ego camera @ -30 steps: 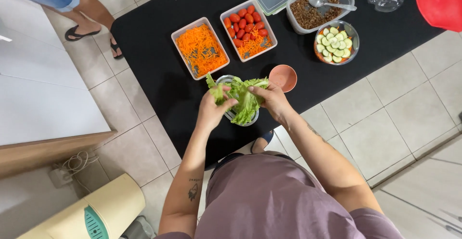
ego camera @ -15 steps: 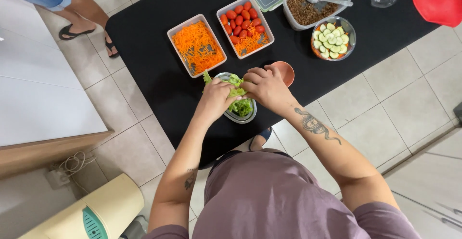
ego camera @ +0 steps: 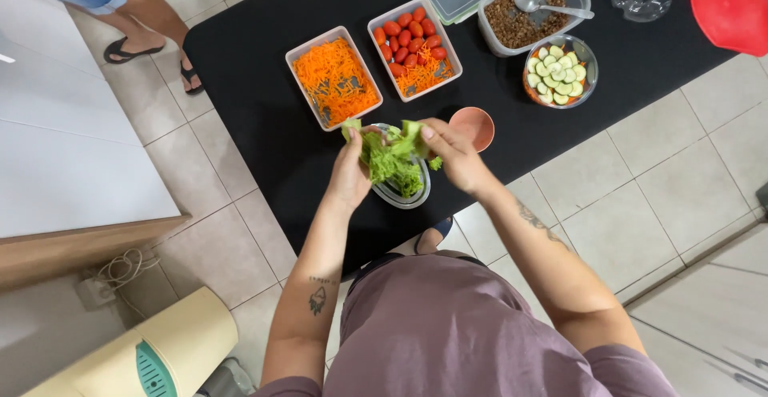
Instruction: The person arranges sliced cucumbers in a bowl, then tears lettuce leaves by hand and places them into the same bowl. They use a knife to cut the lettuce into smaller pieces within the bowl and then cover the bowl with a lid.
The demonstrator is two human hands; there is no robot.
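Lettuce (ego camera: 392,159) is grasped by left hand (ego camera: 350,175) and right hand (ego camera: 450,153) over the clear bowl (ego camera: 404,195), centre of frame; loose leaves may fall on the black counter (ego camera: 256,109).

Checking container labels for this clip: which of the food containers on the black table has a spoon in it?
The clear plastic tub of brown grains, at the table's far edge. A metal spoon lies in it; the grated carrot tray, tomato tray and cucumber bowl have none.
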